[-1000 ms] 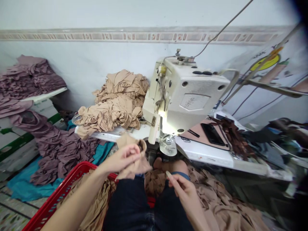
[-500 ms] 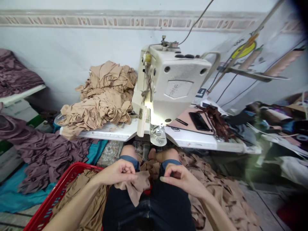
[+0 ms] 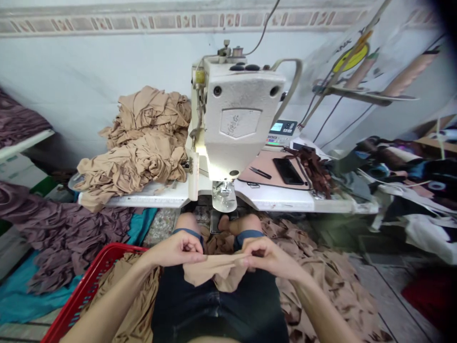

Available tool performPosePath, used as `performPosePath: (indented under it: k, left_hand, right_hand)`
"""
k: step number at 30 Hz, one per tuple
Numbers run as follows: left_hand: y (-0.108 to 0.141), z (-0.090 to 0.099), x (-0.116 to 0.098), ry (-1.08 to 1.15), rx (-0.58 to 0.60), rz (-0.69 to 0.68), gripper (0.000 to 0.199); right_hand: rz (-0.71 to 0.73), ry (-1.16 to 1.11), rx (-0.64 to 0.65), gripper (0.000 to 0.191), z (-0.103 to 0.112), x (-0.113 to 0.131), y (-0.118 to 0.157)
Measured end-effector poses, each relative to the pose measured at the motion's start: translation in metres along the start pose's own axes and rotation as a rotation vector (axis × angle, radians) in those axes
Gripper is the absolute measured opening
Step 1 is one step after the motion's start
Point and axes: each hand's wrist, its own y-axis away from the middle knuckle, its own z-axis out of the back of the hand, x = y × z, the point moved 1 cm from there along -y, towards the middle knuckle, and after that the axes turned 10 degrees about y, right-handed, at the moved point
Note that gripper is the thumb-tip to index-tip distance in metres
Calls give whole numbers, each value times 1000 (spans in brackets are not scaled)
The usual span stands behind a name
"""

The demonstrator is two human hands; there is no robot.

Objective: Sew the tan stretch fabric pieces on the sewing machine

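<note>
Beyond the left hand [image 3: 180, 250] and right hand [image 3: 267, 257] I see a white table [image 3: 282, 205] bearing a sewing machine [image 3: 243, 97], a pale wall [image 3: 71, 66] behind. Low over the lap [image 3: 214, 312], each pinches one end of a tan cloth [image 3: 200, 272] stretched between them, its top edge taut, the rest drooping in folds.

Open air separates the limp beige cloth [image 3: 205, 272] from the white metal sewing machine [image 3: 243, 100]; heaped tan fabric [image 3: 143, 155] blocks the left.

Beyond the fingers [image 3: 195, 257], white light glares beneath the sewing machine [image 3: 240, 121], brightest of all. Right of them, haze smears the end of the worktop [image 3: 285, 204], with dimness below; the far upper-right corner blackens.
</note>
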Motion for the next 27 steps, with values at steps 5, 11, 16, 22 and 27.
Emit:
performPosePath:
  k: [5, 11, 16, 22, 27]
  left_hand:
    - [-6, -10, -11, 2, -67, -64, 34]
    - [-24, -35, -11, -115, -51, -142, 30]
    - [-19, -26, -3, 137, -190, -172, 38]
    - [-14, -16, -7, 123, -223, -243, 39]
    - [-17, -16, -24, -255, -386, -456, 29]
  right_hand:
    - [-115, 4, -56, 35, 22, -1, -2]
    - [-15, 0, 161, 34, -35, 5, -27]
    - [-17, -56, -61, 47, -29, 7, -26]
    - [45, 66, -280, 46, -21, 28, -22]
    - [160, 314, -489, 37, -30, 45, -16]
